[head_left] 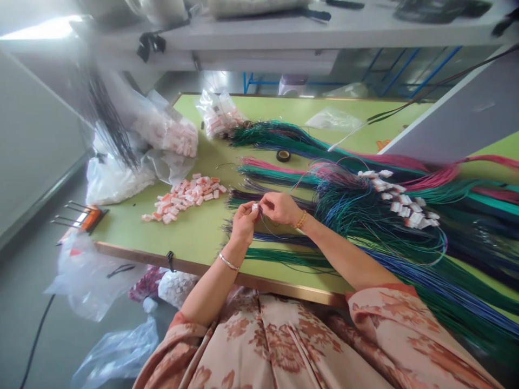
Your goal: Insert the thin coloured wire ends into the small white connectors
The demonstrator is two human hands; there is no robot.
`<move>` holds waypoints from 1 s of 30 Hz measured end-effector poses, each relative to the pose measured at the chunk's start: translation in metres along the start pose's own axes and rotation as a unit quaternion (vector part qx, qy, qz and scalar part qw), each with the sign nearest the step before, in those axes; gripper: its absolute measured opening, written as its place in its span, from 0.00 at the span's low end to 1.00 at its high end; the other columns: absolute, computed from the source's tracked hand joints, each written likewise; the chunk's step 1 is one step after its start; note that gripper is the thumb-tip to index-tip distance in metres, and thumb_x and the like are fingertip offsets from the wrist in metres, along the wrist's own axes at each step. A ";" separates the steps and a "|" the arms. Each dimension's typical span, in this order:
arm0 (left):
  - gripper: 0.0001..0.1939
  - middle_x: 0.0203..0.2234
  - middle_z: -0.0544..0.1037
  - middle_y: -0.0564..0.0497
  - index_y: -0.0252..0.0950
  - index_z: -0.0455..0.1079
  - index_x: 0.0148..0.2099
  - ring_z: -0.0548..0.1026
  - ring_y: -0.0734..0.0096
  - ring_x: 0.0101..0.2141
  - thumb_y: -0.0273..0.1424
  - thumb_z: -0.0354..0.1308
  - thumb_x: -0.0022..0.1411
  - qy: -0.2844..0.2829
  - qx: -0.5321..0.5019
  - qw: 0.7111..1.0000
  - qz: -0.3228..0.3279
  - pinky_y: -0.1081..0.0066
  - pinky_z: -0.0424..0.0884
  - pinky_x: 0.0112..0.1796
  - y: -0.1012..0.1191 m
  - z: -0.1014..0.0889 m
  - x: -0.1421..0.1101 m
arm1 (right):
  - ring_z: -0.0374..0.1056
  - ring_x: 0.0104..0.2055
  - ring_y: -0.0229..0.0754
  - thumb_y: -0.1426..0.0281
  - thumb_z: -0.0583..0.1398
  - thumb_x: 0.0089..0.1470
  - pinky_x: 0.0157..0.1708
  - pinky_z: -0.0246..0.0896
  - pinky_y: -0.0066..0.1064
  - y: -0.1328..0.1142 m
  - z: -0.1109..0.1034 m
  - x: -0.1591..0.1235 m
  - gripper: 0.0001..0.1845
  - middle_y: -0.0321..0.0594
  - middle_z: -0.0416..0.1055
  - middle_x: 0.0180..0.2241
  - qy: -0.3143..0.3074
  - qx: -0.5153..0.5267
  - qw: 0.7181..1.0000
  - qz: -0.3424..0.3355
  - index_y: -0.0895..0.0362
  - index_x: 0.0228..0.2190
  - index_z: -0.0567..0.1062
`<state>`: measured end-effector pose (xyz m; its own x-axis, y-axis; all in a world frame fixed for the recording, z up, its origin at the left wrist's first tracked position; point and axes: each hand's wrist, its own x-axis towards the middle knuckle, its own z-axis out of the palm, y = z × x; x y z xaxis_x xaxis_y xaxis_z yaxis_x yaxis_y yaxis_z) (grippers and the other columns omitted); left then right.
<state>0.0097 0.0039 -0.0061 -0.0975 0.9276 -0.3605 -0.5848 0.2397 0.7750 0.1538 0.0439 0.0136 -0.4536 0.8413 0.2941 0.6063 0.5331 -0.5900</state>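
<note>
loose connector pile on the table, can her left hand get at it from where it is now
Probably yes. The left hand holds a small white connector with the right hand, and bare green table lies between it and the loose connector pile; nothing blocks the way.

table point(194, 237): green top, wood edge | shelf point(284, 35): grey, overhead | floor point(24, 302): grey

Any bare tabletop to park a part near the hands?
Bare green table between the loose connector pile, the near edge and the left hand. Smaller patch beyond the tape roll. Right of the right hand, wire bundles crowd everything.
</note>
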 end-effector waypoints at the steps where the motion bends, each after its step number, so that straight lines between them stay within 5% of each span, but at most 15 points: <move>1: 0.19 0.29 0.79 0.52 0.34 0.71 0.36 0.74 0.77 0.30 0.29 0.73 0.40 0.002 0.002 1.000 0.002 0.73 0.66 0.37 0.000 0.000 0.000 | 0.63 0.25 0.36 0.69 0.57 0.52 0.28 0.52 0.28 -0.001 0.000 0.000 0.08 0.39 0.74 0.26 -0.001 -0.020 1.000 0.002 0.58 0.29 0.76; 8: 0.21 0.24 0.77 0.54 0.34 0.70 0.34 0.73 0.78 0.27 0.32 0.74 0.37 0.020 0.060 0.998 0.030 0.73 0.67 0.35 -0.005 0.000 -0.001 | 0.66 0.28 0.40 0.71 0.56 0.52 0.29 0.49 0.31 -0.009 0.010 -0.001 0.07 0.43 0.75 0.28 -0.025 -0.147 0.989 -0.009 0.58 0.27 0.74; 15: 0.23 0.29 0.79 0.53 0.35 0.69 0.36 0.75 0.75 0.31 0.34 0.74 0.38 0.002 0.019 0.999 0.040 0.70 0.70 0.39 0.001 0.007 -0.007 | 0.68 0.33 0.41 0.69 0.57 0.53 0.35 0.54 0.31 -0.008 -0.006 -0.004 0.06 0.41 0.75 0.31 0.006 -0.091 0.996 -0.024 0.57 0.32 0.72; 19: 0.20 0.34 0.79 0.50 0.36 0.70 0.40 0.77 0.72 0.34 0.35 0.71 0.46 -0.033 0.024 0.998 0.038 0.69 0.70 0.41 0.004 0.011 -0.010 | 0.71 0.41 0.48 0.66 0.64 0.44 0.45 0.58 0.38 -0.016 -0.014 -0.012 0.23 0.44 0.76 0.39 0.006 -0.049 0.998 -0.032 0.57 0.43 0.69; 21: 0.20 0.42 0.79 0.48 0.38 0.71 0.44 0.78 0.70 0.39 0.37 0.69 0.51 -0.059 0.019 0.998 0.018 0.68 0.70 0.44 0.005 0.011 -0.012 | 0.72 0.40 0.47 0.70 0.63 0.44 0.45 0.60 0.38 -0.017 -0.022 -0.019 0.23 0.43 0.76 0.39 0.029 -0.008 0.999 -0.022 0.56 0.45 0.67; 25: 0.20 0.57 0.71 0.46 0.42 0.69 0.52 0.75 0.64 0.50 0.38 0.63 0.58 -0.044 0.015 0.998 -0.035 0.66 0.69 0.51 0.006 0.008 -0.014 | 0.73 0.37 0.42 0.72 0.63 0.46 0.41 0.66 0.35 0.002 -0.062 -0.040 0.21 0.39 0.75 0.37 0.208 0.088 0.974 0.032 0.53 0.44 0.68; 28: 0.22 0.61 0.67 0.43 0.42 0.66 0.56 0.73 0.62 0.54 0.39 0.61 0.61 -0.033 0.017 0.998 -0.048 0.66 0.67 0.54 0.005 0.006 -0.014 | 0.72 0.33 0.40 0.74 0.64 0.46 0.36 0.66 0.34 0.044 -0.107 -0.061 0.19 0.36 0.74 0.30 0.380 0.115 0.913 0.098 0.52 0.42 0.68; 30: 0.24 0.62 0.66 0.41 0.41 0.65 0.58 0.72 0.61 0.56 0.39 0.61 0.61 -0.033 0.023 0.998 -0.045 0.66 0.66 0.56 0.003 0.005 -0.013 | 0.69 0.27 0.39 0.75 0.62 0.46 0.31 0.64 0.33 0.079 -0.135 -0.075 0.16 0.34 0.72 0.25 0.500 0.149 0.844 0.123 0.52 0.39 0.68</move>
<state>0.0133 -0.0060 0.0040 0.0084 0.9183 -0.3958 -0.5506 0.3347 0.7647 0.3238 0.0345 0.0460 0.5298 0.6582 0.5349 0.3422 0.4111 -0.8449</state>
